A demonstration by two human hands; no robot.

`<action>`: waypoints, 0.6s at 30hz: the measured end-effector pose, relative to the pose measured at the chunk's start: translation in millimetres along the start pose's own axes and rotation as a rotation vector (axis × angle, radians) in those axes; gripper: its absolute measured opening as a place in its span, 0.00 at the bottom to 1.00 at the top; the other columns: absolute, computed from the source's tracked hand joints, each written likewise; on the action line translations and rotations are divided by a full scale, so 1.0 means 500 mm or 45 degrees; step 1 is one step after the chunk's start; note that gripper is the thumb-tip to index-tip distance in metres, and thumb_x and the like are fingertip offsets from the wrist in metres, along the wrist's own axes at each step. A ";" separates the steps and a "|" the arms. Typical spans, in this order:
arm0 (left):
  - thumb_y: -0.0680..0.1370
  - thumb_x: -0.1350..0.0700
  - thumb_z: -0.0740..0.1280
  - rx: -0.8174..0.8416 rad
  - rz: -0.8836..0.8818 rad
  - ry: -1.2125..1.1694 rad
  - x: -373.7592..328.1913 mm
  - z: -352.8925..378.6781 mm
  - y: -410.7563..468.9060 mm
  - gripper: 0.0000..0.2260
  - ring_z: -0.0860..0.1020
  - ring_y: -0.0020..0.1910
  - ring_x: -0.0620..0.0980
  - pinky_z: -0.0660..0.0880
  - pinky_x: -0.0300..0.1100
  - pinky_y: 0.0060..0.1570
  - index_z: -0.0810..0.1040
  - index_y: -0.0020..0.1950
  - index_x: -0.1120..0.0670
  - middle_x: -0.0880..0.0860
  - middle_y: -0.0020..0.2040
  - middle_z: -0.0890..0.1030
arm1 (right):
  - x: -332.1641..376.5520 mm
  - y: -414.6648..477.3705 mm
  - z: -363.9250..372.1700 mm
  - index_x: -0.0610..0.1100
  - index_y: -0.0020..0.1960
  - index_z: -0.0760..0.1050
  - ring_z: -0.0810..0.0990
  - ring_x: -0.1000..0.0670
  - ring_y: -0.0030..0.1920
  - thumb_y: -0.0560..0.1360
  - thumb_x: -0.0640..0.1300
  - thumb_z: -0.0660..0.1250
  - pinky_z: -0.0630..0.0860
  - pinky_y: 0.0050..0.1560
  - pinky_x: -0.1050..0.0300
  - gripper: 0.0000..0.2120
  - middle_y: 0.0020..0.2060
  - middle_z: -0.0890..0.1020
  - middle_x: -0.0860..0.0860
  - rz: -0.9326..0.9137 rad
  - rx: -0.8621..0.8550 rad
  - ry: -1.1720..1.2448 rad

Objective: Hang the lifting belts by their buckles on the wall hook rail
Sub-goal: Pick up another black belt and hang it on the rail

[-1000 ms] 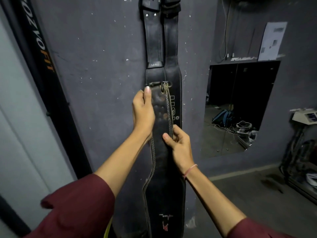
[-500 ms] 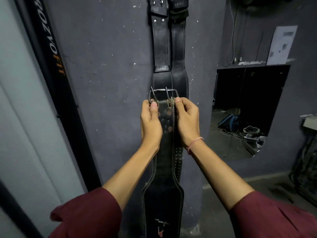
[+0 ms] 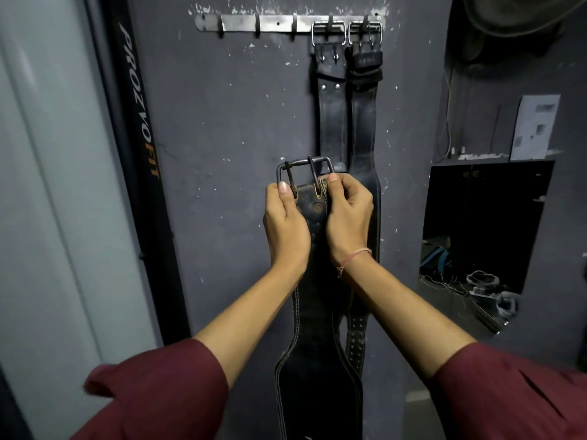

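A single wide-angle camera worn on the person's head faces a dark grey wall (image 3: 222,138) almost square-on, close enough that the outstretched arms reach it. It looks forward with little downward tilt. The hook rail (image 3: 276,23) lies near the top edge, and both forearms enter from the lower corners and meet at centre frame, where the left hand (image 3: 286,223) and right hand (image 3: 347,217) grip a lifting belt (image 3: 313,281). The lens bends the margins, so the black lettered upright (image 3: 139,122) at left leans. A mirror (image 3: 482,233) occupies the right side.
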State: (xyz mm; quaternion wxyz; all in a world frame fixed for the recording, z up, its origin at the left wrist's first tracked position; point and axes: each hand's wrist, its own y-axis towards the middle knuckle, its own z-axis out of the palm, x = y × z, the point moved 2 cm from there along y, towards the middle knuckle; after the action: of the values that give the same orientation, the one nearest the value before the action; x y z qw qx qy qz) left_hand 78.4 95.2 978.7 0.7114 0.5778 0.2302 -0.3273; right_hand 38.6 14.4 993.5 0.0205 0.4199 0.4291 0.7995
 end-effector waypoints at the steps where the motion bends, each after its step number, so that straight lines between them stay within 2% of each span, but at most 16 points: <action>1: 0.85 0.50 0.52 -0.008 0.014 0.014 -0.001 0.002 0.018 0.15 0.66 0.31 0.46 0.65 0.45 0.34 0.66 0.42 0.55 0.46 0.32 0.68 | 0.001 0.012 0.015 0.40 0.42 0.81 0.75 0.59 0.34 0.81 0.41 0.63 0.73 0.39 0.58 0.12 0.33 0.80 0.53 -0.018 -0.025 0.001; 5: 0.86 0.51 0.52 0.004 0.069 0.042 -0.007 0.025 0.107 0.15 0.67 0.28 0.40 0.66 0.38 0.30 0.67 0.43 0.55 0.48 0.32 0.69 | 0.006 0.081 0.073 0.35 0.40 0.80 0.73 0.60 0.30 0.81 0.40 0.62 0.71 0.33 0.63 0.14 0.31 0.78 0.50 -0.067 -0.076 0.031; 8: 0.86 0.51 0.52 -0.023 0.093 0.040 -0.005 0.061 0.193 0.15 0.68 0.30 0.45 0.67 0.44 0.34 0.67 0.43 0.55 0.48 0.32 0.70 | 0.002 0.160 0.115 0.38 0.38 0.81 0.74 0.58 0.32 0.80 0.40 0.63 0.72 0.36 0.58 0.15 0.30 0.79 0.51 -0.102 -0.109 0.036; 13: 0.86 0.52 0.53 -0.060 0.221 0.089 -0.010 0.142 0.334 0.15 0.69 0.32 0.42 0.61 0.42 0.34 0.71 0.44 0.58 0.46 0.33 0.71 | -0.017 0.318 0.170 0.37 0.37 0.82 0.72 0.57 0.31 0.78 0.42 0.65 0.70 0.37 0.56 0.14 0.28 0.78 0.50 -0.134 -0.189 0.043; 15: 0.86 0.53 0.53 -0.111 0.284 0.084 -0.018 0.177 0.394 0.17 0.71 0.34 0.47 0.61 0.41 0.35 0.73 0.45 0.61 0.48 0.34 0.73 | -0.022 0.386 0.194 0.35 0.37 0.81 0.72 0.56 0.33 0.78 0.42 0.65 0.70 0.37 0.54 0.15 0.28 0.78 0.44 -0.164 -0.198 0.079; 18: 0.85 0.54 0.54 -0.174 0.378 0.110 -0.036 0.230 0.492 0.15 0.74 0.42 0.55 0.60 0.41 0.37 0.72 0.43 0.59 0.59 0.42 0.80 | -0.019 0.492 0.233 0.32 0.35 0.78 0.67 0.52 0.34 0.77 0.43 0.66 0.66 0.35 0.53 0.17 0.28 0.71 0.45 -0.190 -0.208 0.087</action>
State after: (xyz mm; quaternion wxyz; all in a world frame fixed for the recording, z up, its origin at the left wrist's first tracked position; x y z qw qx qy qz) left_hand 240.3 15.9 1182.8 0.7791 0.5691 0.1942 -0.1770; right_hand 205.4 -66.8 1193.1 0.0996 0.3561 0.3929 0.8420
